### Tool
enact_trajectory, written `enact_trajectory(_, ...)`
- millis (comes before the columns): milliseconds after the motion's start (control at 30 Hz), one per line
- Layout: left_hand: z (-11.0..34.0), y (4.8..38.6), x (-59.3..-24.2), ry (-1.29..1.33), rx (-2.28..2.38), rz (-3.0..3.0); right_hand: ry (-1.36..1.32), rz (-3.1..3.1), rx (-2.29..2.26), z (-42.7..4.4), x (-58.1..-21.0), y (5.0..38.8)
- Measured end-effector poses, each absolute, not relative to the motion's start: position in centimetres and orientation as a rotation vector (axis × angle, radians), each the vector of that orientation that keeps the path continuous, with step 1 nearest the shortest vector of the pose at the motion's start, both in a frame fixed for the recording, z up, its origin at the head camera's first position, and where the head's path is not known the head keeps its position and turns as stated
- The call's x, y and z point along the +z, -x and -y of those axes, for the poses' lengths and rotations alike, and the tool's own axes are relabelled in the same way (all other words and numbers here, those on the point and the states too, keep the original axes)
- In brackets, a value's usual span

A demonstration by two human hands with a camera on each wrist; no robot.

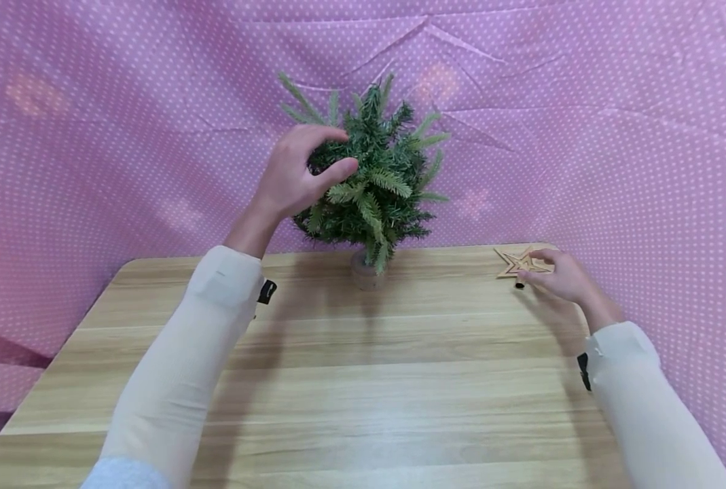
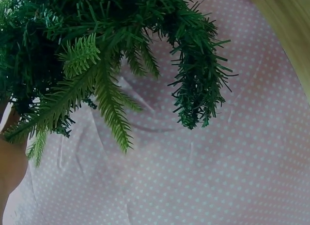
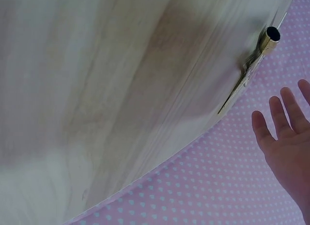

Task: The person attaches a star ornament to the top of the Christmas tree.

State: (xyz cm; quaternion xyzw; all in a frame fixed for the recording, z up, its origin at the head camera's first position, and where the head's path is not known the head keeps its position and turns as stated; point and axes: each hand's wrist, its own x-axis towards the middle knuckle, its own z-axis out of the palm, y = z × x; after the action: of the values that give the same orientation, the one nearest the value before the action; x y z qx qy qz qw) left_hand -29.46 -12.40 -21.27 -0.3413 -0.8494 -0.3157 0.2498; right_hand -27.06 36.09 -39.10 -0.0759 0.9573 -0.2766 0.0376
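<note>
A small artificial Christmas tree (image 1: 393, 180) stands upright near the back of the table. My left hand (image 1: 295, 166) is at its left side, thumb and forefinger spread in a wide curve before the upper branches. In the left wrist view, green branches (image 2: 109, 89) fill the top, with part of that hand at the left edge. A gold star tree topper (image 1: 512, 263) lies at the table's back right corner. Beside it is my right hand (image 1: 561, 275). The right wrist view shows the fingers extended and apart from the star, whose dark socket opening (image 3: 273, 34) faces outward.
The tree's round base (image 1: 367, 273) rests on the light wooden table (image 1: 363, 373). A pink cloth (image 1: 583, 81) with white dots hangs behind the table and along its sides. The table's rounded back right corner is close to the cloth.
</note>
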Motion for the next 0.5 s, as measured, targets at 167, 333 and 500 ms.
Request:
enact_trajectory(167,12.19,29.5,-21.02,0.912,-0.804,2.364,0.216,-2.932,-0.84,-36.26,-39.2,27.14)
enact_trajectory(333,11.91,29.52,-20.7,0.882,-0.74,2.464,0.229,-2.944,-0.831,-36.58,-39.41,27.32)
enact_trajectory(500,11.7,29.4,-20.23,0.874,-0.726,2.547,0.258,-2.971,-0.8,-36.89,-39.7,27.43)
